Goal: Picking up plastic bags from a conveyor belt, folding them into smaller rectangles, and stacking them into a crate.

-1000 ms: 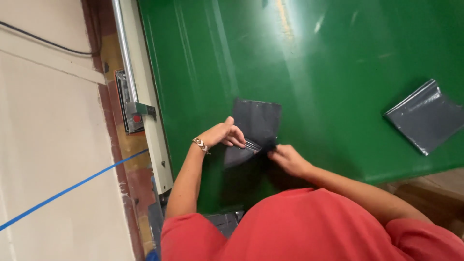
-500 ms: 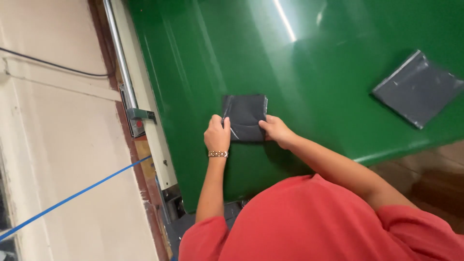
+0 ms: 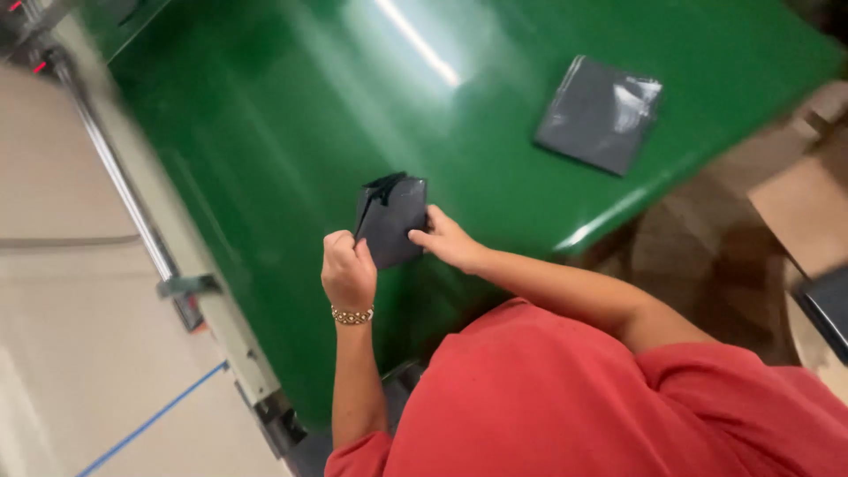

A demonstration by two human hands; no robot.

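Observation:
A small dark grey plastic bag (image 3: 391,216), folded, is held up just above the green table top (image 3: 265,132). My left hand (image 3: 348,269) grips its lower left edge, a beaded bracelet on that wrist. My right hand (image 3: 446,240) pinches its right edge with the fingertips. A second dark grey flat bag (image 3: 599,113) lies on the table to the far right, out of reach of both hands.
A metal rail (image 3: 132,199) with brackets runs along the table's left side. Beyond it is pale floor with a blue tape line (image 3: 150,424). Brown cardboard (image 3: 795,203) stands past the table's right edge. My red shirt fills the bottom of the view.
The bag lay spread on the table a second ago. It has since been folded smaller and lifted between both hands. The camera view has swung round.

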